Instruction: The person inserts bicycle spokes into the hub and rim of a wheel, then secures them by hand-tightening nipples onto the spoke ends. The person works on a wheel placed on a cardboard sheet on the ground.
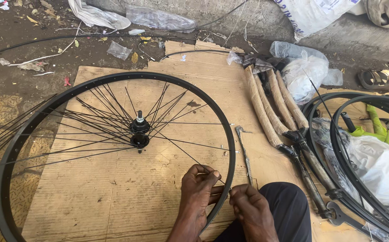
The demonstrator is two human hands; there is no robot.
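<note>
A black bicycle wheel rim (113, 79) lies tilted over a sheet of cardboard (127, 197), with a black hub (139, 133) at its centre and thin black spokes (100, 114) fanning out. My left hand (199, 186) is inside the rim at its near right edge, fingers pinched on a spoke end (193, 157). My right hand (250, 208) is just outside the rim at the same spot, fingers closed against the rim edge. What its fingertips pinch is too small to tell.
A thin metal tool (244, 150) lies on the cardboard right of the rim. Paper-wrapped bicycle forks (275, 110) and more black rims (360, 148) lie to the right with plastic bags (304, 71). A wrench (344, 217) lies near my knee. Cables cross the dirt ground behind.
</note>
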